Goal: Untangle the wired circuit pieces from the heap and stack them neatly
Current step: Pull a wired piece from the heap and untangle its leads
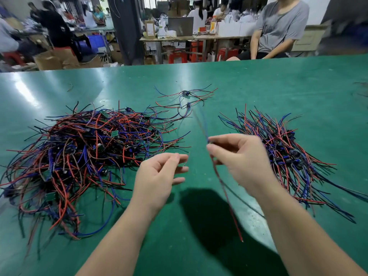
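Here the glossy green table (258, 80) is bearing a tangled heap (79, 156) of red, blue, black wires left, a combed stack (284, 152) right; between, the right hand (239, 162) is pinching one limp wired piece (229, 206); left hand (159, 176) half-curled, grip unclear.

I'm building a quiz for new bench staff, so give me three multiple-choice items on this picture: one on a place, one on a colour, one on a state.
1. Where on the table does the tangled heap lie?
A. its left side
B. its right side
C. its far edge

2. What colour is the table?
A. white
B. green
C. brown

3. What is the right hand doing?
A. lying flat
B. pinching a wired piece
C. gripping a box

Key:
1 A, since the neat stack takes the right.
2 B, the top is green all over.
3 B, wires hang from its fingertips.
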